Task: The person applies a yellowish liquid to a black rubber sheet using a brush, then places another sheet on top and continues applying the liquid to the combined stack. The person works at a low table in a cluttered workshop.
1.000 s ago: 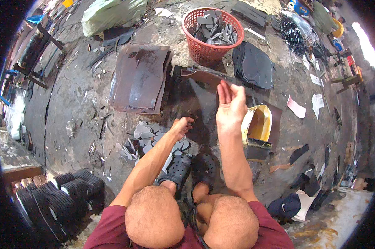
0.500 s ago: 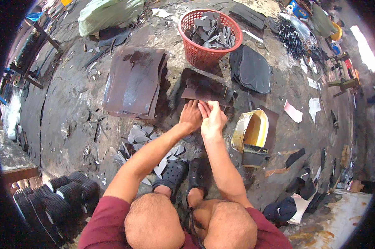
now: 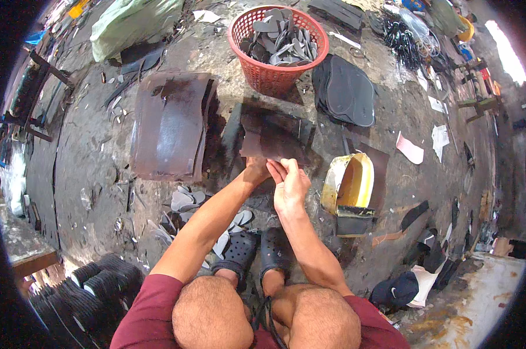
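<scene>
In front of my feet, a dark brown sheet [image 3: 268, 138] lies on a black piece, its near edge at my hands. My left hand [image 3: 257, 169] is at that edge, its fingers tucked under the sheet and hidden. Close beside it, my right hand [image 3: 292, 185] has thumb and fingers pinched together at the same edge. To the left lies a stack of larger brown sheets [image 3: 168, 125]. On the right stands a cut-open yellow and white container [image 3: 333, 185] with a yellowish inside.
Beyond the sheet stands a red plastic basket [image 3: 268, 74] of grey cut pieces. Stacked black sheets [image 3: 344, 90] lie right of it. Loose grey pieces [image 3: 184, 199] are scattered near my feet. Black soles [image 3: 71, 305] are piled at lower left, and a dark cap [image 3: 395, 291] lies at lower right.
The view has shifted slightly. My left fingers, seen on the sheet's near edge before, have gone under it. The right hand stays pinched but sits a little lower and apart from the left.
</scene>
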